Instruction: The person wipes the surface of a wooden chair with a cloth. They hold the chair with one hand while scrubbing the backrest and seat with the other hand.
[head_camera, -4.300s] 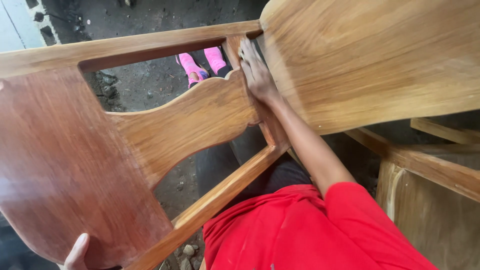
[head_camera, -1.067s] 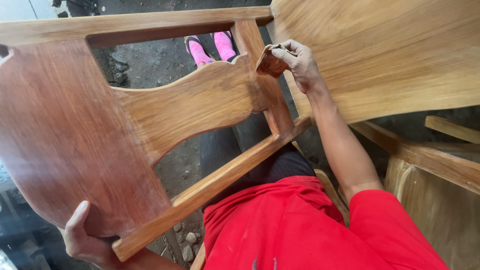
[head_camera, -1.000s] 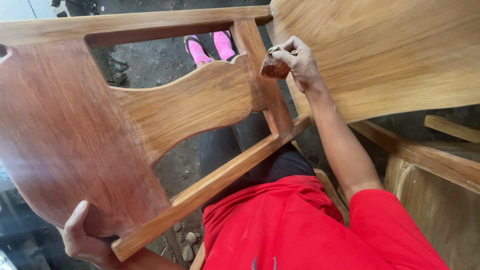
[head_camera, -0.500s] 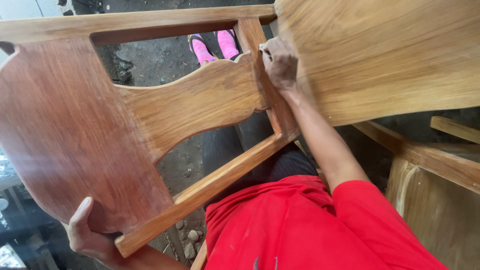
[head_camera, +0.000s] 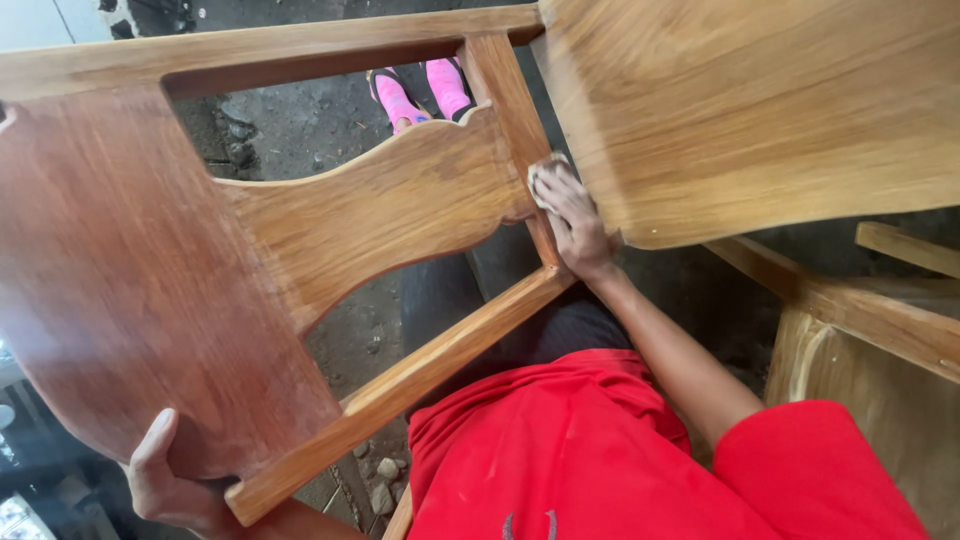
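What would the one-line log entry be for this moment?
right hand: pressing pad on chair upright | left hand: gripping chair back lower edge | chair seat: tilted up

One camera only, worn on my head, looks steeply down over my red shirt (head_camera: 600, 450) and lap. It sits close: the brown wooden chair frame (head_camera: 380, 200) tilted across my knees fills most of the view. Past it, through the frame's openings, I see dark gritty floor (head_camera: 290, 125) and my pink shoes (head_camera: 420, 90) at the top.
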